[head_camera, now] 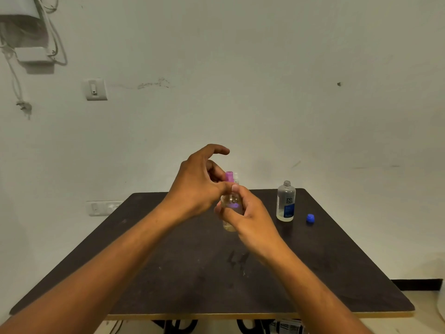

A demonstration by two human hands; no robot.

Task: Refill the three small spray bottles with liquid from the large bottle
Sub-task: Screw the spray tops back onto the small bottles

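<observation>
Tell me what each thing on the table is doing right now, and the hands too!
small spray bottle: off the table, pink top on, clear liquid inside.
right hand: holds the small spray bottle's body.
left hand: fingers pinch at the pink top.
large bottle: upright on the table, cap off, a little liquid left.
blue cap: lying on the table beside the large bottle.

Dark table [168, 273] bears large bottle [285, 201], blue cap [310, 218].
</observation>
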